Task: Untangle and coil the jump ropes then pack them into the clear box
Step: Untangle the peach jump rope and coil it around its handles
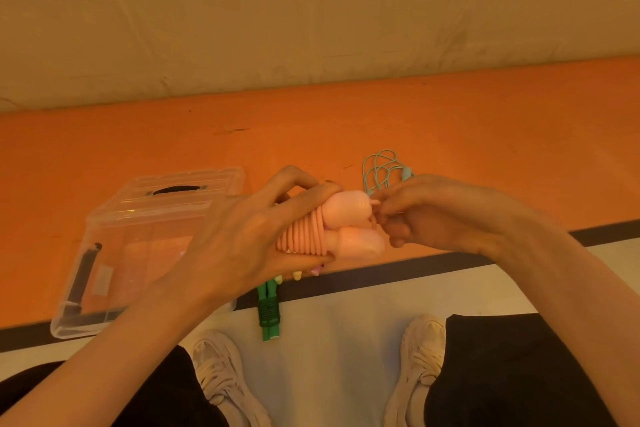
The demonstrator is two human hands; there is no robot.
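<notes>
Pink jump rope point(325, 232): held at the centre of the frame, its two pale handles side by side with their long axis running left to right, the fat ends toward the right; the cord is wound in tight turns round the handle shafts.
Left hand point(242, 239): curled round the wound part of the bundle from the left, thumb under it and fingers point(311, 191) over the top, so the coil is clamped.
Right hand point(436, 215): just right of the handle ends, fingertips pinched together on what looks like the loose cord end where it leaves the upper handle; the pinch itself is small and partly hidden.
Key relation: the free end lies at the right tip of the bundle, directly at the right hand, while the clear box point(114, 253) lies to the left, below and behind the left hand.
Likely step: securing the cord end, then carrying the bundle leftward; the left hand is nearer the box.
Box state: lying tilted on the orange floor strip point(450, 121), lid seemingly on; whether it is latched cannot be told.
Green jump rope point(268, 312): coiled, on the floor below the hands.
Mint jump rope point(381, 170): loose loops above the right hand, not yet coiled.
</notes>
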